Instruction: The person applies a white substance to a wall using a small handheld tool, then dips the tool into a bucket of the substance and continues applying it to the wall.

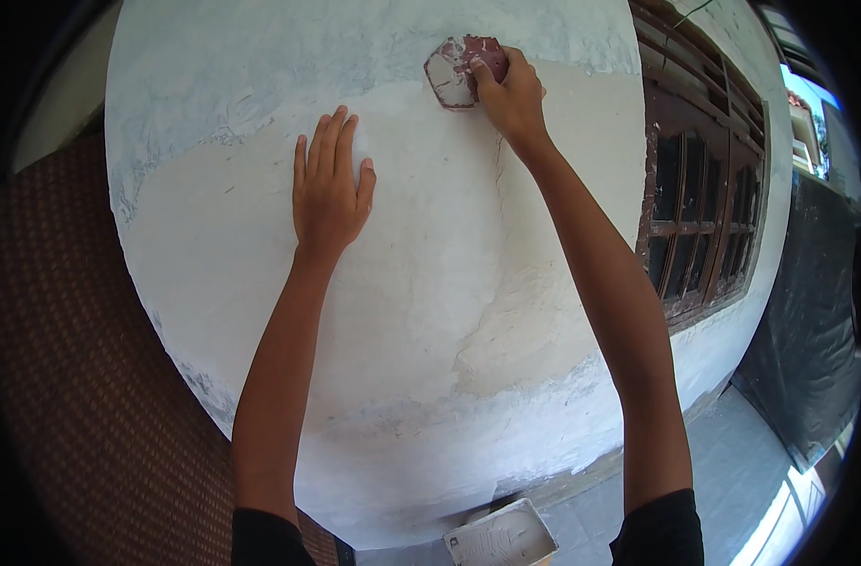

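My right hand (515,99) is up near the top of the wall (412,255), fingers and thumb closed round the edge of a flat reddish-brown hexagonal piece (452,80) smeared with white filler. That piece lies against the wall, close to the border between the bluish-white upper band and the cream patch. To the left and lower, my left hand (331,193) is spread on the cream area, fingers pointing up and thumb out, holding nothing. A thin crack line runs down the wall beneath my right hand.
A white paint tray (503,536) with pale material in it stands on the grey tiled floor (591,509). To the right is a brown wooden window (699,208); beyond it hangs a dark sheet (798,311). A brown woven surface (72,358) borders the wall on the left.
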Tool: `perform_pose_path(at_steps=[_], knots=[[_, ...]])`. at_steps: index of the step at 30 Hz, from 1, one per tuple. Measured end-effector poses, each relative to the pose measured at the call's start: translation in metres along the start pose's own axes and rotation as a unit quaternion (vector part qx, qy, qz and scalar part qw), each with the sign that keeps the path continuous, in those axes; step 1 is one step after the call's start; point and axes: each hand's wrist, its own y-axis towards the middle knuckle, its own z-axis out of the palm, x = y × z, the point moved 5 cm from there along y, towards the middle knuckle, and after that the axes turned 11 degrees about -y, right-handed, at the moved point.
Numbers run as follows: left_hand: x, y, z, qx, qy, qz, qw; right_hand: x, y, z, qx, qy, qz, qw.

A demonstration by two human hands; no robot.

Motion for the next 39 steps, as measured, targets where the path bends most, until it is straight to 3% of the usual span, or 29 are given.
perform_pose_path(at_steps=[3,6,8,10,12,14,15,16,18,20,22,23,25,26,28,30,31,32,34,35,38,39], knots=[[-0.001,0.001,0.002,0.000,0.004,-0.002,1.000,-0.029,0.003,-0.037,-0.116,0.015,0.203,0.972],[0.000,-0.001,0.002,-0.002,0.010,-0.006,1.000,-0.057,0.001,-0.046,-0.210,0.145,0.265,0.930],[-0.002,0.000,0.003,-0.005,0.008,-0.005,1.000,-0.028,-0.009,-0.035,-0.135,0.196,0.193,0.952],[0.000,-0.001,0.002,-0.003,0.007,-0.003,1.000,-0.009,-0.013,-0.016,-0.054,0.064,0.061,0.995],[0.000,-0.001,0.002,-0.001,0.007,-0.001,1.000,-0.006,-0.014,-0.011,-0.022,-0.051,0.063,0.996],[0.000,-0.001,0.001,0.000,0.009,0.001,1.000,-0.027,-0.007,-0.024,-0.092,0.030,0.204,0.974],[-0.001,-0.001,0.002,-0.001,0.008,-0.003,1.000,-0.032,-0.007,-0.035,-0.151,0.091,0.234,0.956],[-0.001,0.000,0.002,-0.001,0.007,-0.006,1.000,-0.029,-0.004,-0.034,-0.150,0.093,0.233,0.956],[-0.001,0.000,0.002,-0.003,0.008,-0.006,1.000,-0.024,-0.002,-0.032,-0.146,0.167,0.188,0.957],[-0.001,0.000,0.002,-0.003,0.006,-0.005,1.000,-0.004,-0.004,-0.014,-0.067,0.104,0.051,0.991],[-0.001,-0.001,0.001,-0.005,0.003,-0.002,1.000,0.007,-0.006,-0.008,-0.017,-0.095,-0.018,0.995],[-0.001,-0.001,0.001,-0.004,0.003,-0.002,1.000,0.008,-0.004,-0.011,-0.018,-0.095,-0.017,0.995],[-0.001,-0.001,0.001,-0.003,0.004,-0.005,1.000,-0.023,0.004,-0.027,-0.116,0.063,0.202,0.970],[-0.001,0.000,0.000,-0.004,0.005,-0.006,1.000,-0.038,0.010,-0.028,-0.130,0.116,0.228,0.958],[-0.002,0.000,0.001,-0.006,0.004,-0.006,1.000,-0.030,0.007,-0.030,-0.134,0.179,0.193,0.955],[-0.002,0.000,0.001,-0.009,0.003,-0.006,1.000,-0.016,0.004,-0.017,-0.052,0.109,0.071,0.990],[-0.002,-0.001,0.001,-0.010,0.003,-0.004,1.000,-0.011,0.002,-0.014,-0.030,-0.011,-0.001,1.000],[-0.002,0.000,0.001,-0.010,0.004,-0.003,1.000,-0.013,0.006,-0.015,-0.030,-0.010,-0.001,0.999],[-0.002,-0.001,0.000,-0.008,0.006,-0.002,1.000,-0.034,0.010,-0.029,-0.091,0.006,0.180,0.979],[-0.001,-0.001,0.001,-0.009,0.006,-0.002,1.000,-0.041,0.010,-0.036,-0.141,0.087,0.225,0.960],[-0.002,-0.001,0.001,-0.011,0.008,-0.002,1.000,-0.036,0.011,-0.033,-0.131,0.195,0.180,0.955],[-0.002,-0.001,0.001,-0.010,0.008,-0.003,1.000,-0.029,0.011,-0.026,-0.073,0.176,0.125,0.974]])
